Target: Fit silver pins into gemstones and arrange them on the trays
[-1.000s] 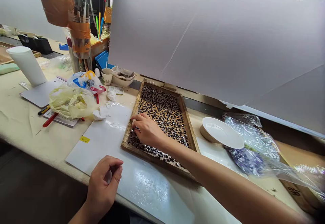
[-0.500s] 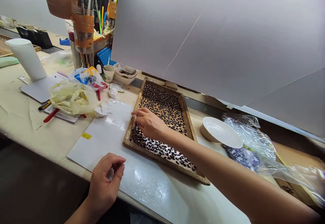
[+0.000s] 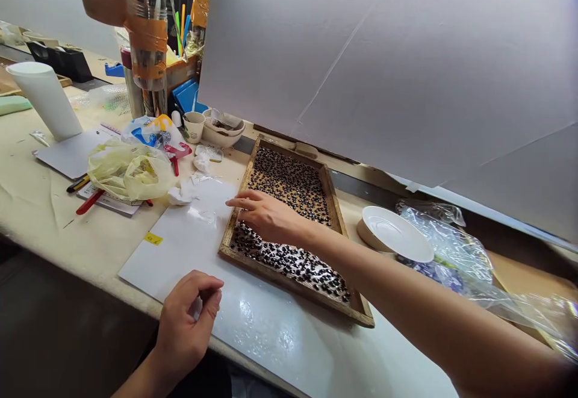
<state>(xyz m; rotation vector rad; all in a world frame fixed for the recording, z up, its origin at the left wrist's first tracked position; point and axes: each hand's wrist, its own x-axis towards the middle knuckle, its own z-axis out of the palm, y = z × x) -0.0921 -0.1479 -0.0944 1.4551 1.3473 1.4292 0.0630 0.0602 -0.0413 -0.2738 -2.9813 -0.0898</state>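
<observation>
A wooden tray (image 3: 335, 204) full of small dark shiny beads (image 3: 289, 184) lies on a white sheet (image 3: 189, 238) on the worktable. My right hand (image 3: 264, 214) reaches across the tray's near left part, fingers stretched out flat over the beads, tips at the tray's left rim. My left hand (image 3: 188, 320) rests at the table's front edge on the white sheet, fingers curled with thumb and forefinger pinched together; what they hold, if anything, is too small to see.
A white bowl (image 3: 392, 230) sits right of the tray, beside crumpled clear plastic bags (image 3: 456, 253). A yellow bag (image 3: 129, 172), pens, cups (image 3: 194, 126) and a white roll (image 3: 45, 100) crowd the left. A large white board (image 3: 383, 61) stands behind.
My right hand has slid a little left and flattened out over the beads, fingertips reaching the tray's left rim. The view shifted slightly. My left hand stayed put.
</observation>
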